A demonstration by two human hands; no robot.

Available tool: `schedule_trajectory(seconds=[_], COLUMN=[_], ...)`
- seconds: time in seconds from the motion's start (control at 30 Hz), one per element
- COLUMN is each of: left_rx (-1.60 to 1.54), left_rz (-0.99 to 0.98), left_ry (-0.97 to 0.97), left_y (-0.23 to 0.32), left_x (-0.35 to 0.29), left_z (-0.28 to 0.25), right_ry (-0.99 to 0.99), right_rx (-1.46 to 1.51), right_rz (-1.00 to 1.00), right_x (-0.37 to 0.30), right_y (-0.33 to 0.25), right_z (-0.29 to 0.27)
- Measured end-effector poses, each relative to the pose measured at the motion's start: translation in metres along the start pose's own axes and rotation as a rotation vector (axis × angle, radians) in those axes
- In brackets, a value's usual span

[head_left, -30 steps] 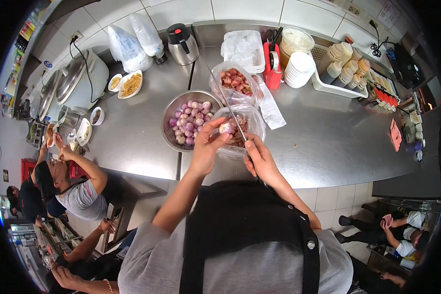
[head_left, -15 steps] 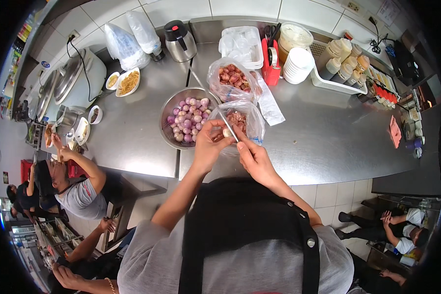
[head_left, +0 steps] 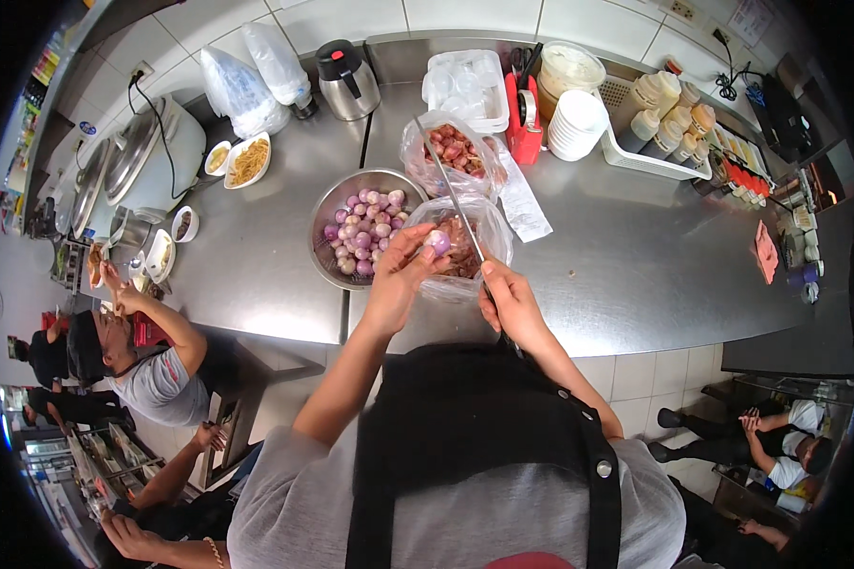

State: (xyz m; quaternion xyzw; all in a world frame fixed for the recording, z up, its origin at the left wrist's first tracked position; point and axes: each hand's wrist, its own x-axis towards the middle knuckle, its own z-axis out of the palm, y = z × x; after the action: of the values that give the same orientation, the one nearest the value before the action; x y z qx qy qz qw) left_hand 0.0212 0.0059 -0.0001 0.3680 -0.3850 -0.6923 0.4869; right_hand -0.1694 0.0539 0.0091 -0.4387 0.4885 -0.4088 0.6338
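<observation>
Between the fingers of my left hand (head_left: 399, 273) is a peeled purple-white shallot (head_left: 437, 243). My right hand (head_left: 512, 305) grips the dark handle of a long knife (head_left: 454, 195), its blade pointing away and to the left. Just left of the shallot sits a metal bowl (head_left: 324, 248) full of peeled shallots (head_left: 362, 228). Under and beyond my hands, a clear plastic bag (head_left: 495, 237) holds reddish-brown skins (head_left: 461, 258). A second plastic bag (head_left: 411, 152) behind it contains unpeeled red shallots (head_left: 454, 149), partly crossed by the blade.
A paper slip (head_left: 525, 211) lies right of the bags. Behind stand a steel jug (head_left: 353, 93), a white tub (head_left: 493, 114), a red holder (head_left: 524, 133) and stacked white bowls (head_left: 577, 128). A basket (head_left: 650, 169) holds squeeze bottles. A co-worker (head_left: 166, 379) is at the left.
My right hand has drawn back to the right with the knife, the blade now apart from the shallot. My left hand has turned the shallot into plainer view.
</observation>
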Motion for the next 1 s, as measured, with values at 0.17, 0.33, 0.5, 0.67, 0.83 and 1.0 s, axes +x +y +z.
schedule_trajectory(seconds=[0.17, 0.33, 0.5, 0.67, 0.83, 1.0], left_rx=[0.057, 0.182, 0.218, 0.319, 0.320, 0.239], left_rz=[0.030, 0.028, 0.093, 0.151, 0.151, 0.106], left_ry=[-0.018, -0.033, -0.042, -0.037, -0.031, -0.041], left_y=[-0.005, -0.003, -0.006, -0.003, 0.000, 0.000], left_x=[0.002, 0.001, 0.000, -0.001, -0.001, -0.001], left_z=[-0.005, -0.003, 0.003, 0.004, 0.008, 0.007], right_ry=[-0.029, -0.008, -0.027, -0.021, 0.059, -0.101], right_rx=[0.010, 0.001, -0.218, -0.349, -0.411, 0.017], right_rz=[0.046, 0.001, -0.246, -0.205, -0.457, -0.073], right_x=[0.000, -0.005, -0.002, -0.005, 0.002, -0.005], right_y=[0.006, -0.009, -0.004, -0.007, 0.008, -0.012], right_z=[0.000, 0.007, 0.013, 0.013, 0.014, 0.012])
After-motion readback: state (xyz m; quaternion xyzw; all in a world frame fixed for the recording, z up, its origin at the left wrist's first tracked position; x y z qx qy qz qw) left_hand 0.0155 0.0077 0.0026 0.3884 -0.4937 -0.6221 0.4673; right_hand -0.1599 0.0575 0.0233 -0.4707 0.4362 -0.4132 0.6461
